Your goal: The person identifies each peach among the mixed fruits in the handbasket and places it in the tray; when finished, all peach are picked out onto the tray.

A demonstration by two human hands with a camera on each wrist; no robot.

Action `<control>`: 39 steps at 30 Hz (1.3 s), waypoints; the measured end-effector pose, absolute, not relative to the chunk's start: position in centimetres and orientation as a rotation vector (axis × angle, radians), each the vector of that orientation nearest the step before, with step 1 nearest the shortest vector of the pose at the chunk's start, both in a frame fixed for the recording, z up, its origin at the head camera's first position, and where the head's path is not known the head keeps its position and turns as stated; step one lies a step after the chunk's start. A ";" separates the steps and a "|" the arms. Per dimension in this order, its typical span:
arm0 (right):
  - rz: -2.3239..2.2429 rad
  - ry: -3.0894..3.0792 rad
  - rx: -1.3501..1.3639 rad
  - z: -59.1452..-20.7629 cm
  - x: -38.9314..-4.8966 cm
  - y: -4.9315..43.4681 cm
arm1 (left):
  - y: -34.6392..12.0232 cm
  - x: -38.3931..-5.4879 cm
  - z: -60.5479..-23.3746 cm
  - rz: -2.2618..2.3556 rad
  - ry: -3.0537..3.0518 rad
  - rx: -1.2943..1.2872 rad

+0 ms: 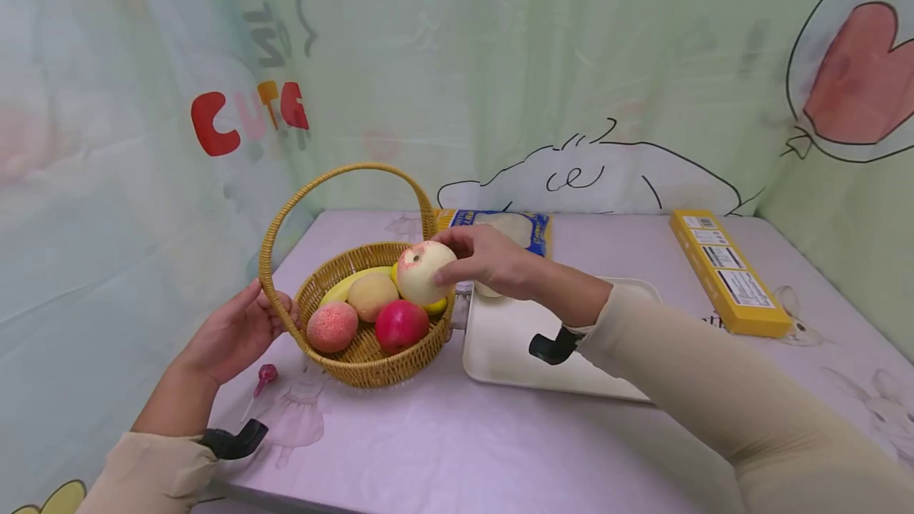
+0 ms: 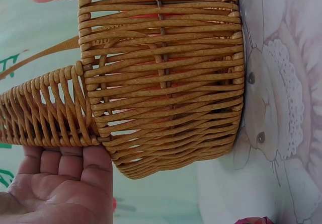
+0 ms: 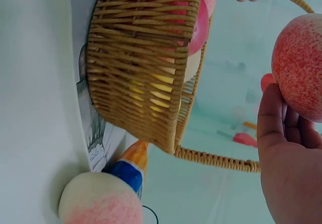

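With 12 o'clock pointing straight away from the person and the wicker basket (image 1: 378, 375) at the dial's centre, the nearest things are 2 beige sleeves (image 1: 700, 395) with black wrist mounts (image 1: 238, 441), coming in from 7 and 4 o'clock. A pink lollipop (image 1: 266, 373) lies on the patterned tablecloth (image 1: 428, 450) at 8 o'clock, its stick toward the person. At 9 o'clock the left hand (image 1: 239, 335) grips the foot of the handle (image 1: 267, 264), fingers hooked behind it. In the basket sit a red fruit (image 1: 402, 326) at 4 o'clock, a pink fruit (image 1: 332, 327) at 8 o'clock, a pale round fruit (image 1: 373, 297) behind them and a banana (image 1: 346, 286) along the 11 o'clock side. The right hand (image 1: 493, 260), at 2 o'clock, pinches a cream-and-pink peach (image 1: 427, 272) between thumb and fingers, holding it above the basket's 2 o'clock side. A white tray (image 1: 507, 351) lies just beside the basket at 3 o'clock; a 2nd peach (image 3: 100, 199) rests on its 10 o'clock corner. Farther off are a yellow box (image 1: 728, 272) at the tray's 2 o'clock and, at the basket's 1 o'clock, a blue-and-yellow packet (image 1: 539, 232), partly hidden by the right hand. Behind everything hangs a pale green curtain (image 1: 607, 46) with coloured letters (image 1: 214, 125) at 10 o'clock.
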State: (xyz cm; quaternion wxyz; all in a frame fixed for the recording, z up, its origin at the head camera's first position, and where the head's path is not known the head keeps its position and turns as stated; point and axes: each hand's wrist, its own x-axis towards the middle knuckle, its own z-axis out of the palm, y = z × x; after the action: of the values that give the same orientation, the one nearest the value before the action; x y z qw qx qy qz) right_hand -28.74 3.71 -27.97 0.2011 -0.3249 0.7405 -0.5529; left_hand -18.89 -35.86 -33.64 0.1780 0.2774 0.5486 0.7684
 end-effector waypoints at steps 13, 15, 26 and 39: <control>-1.736 2.081 -0.763 -29.4 -30.8 8.1 | -36.1 -18.9 -33.7 2.206 1.525 0.760; -1.751 2.103 -0.714 -29.8 -31.3 8.9 | -36.1 -18.9 -33.8 2.210 1.519 0.756; -1.686 2.350 -0.456 -32.3 -33.6 12.7 | -35.9 -18.9 -33.7 2.175 1.552 0.775; -1.499 2.540 -0.337 -34.7 -34.0 15.3 | -35.9 -18.9 -33.7 2.170 1.625 0.741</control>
State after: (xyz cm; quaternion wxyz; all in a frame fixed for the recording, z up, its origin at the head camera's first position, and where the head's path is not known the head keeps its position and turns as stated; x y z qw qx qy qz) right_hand -34.04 15.33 -34.65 0.0863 -0.1131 0.8525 -0.5031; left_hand -18.88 -35.88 -33.66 0.1647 0.2601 0.5704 0.7615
